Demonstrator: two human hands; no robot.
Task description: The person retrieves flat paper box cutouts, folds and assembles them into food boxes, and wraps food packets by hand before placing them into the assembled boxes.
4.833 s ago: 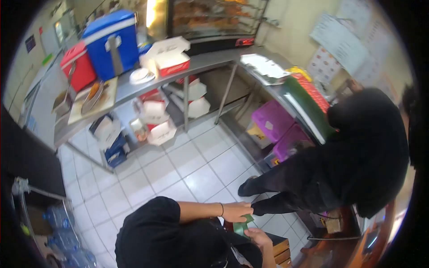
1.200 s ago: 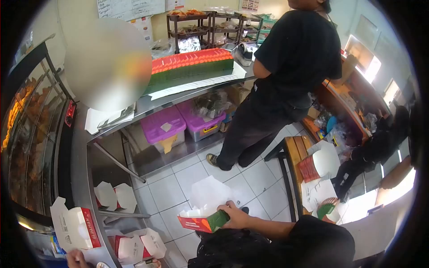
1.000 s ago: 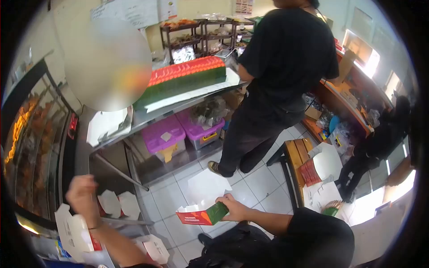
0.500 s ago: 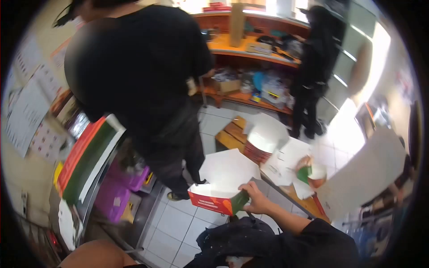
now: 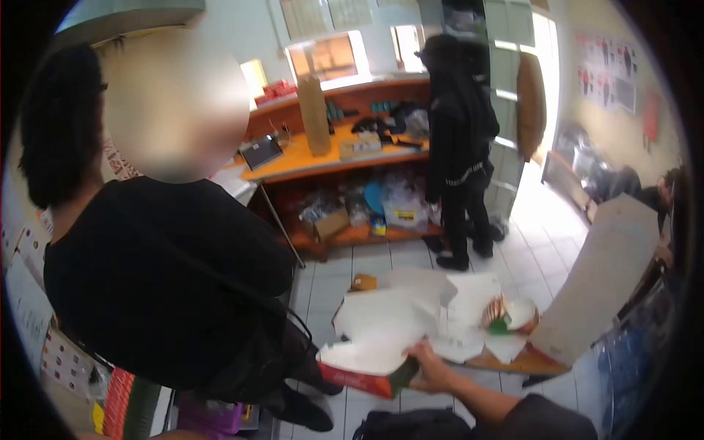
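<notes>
My right hand (image 5: 433,369) is closed around the green corner of a cardboard food box (image 5: 359,380). The box has a red and green printed side wall and a white inside, and its far side is open towards the white carton sheets. Just beyond it, white carton sheets (image 5: 469,293) lie on a low wooden bench (image 5: 491,358). Near the bench's right end sits a smaller green, red and white carton piece (image 5: 500,323). My left hand does not show; only a sliver of bare skin appears at the bottom left edge.
A person in black (image 5: 161,271) stands close on the left, and another dark-clothed person (image 5: 462,147) stands by the lockers. An orange counter (image 5: 293,163) crosses the back. On the right rises a large grey-white board (image 5: 601,271). Red-green cartons (image 5: 136,403) lie low on the left.
The view has tilted up and turned, showing more of the counter and windows. My right hand still grips the box. The person on the left now appears lower and further left.
</notes>
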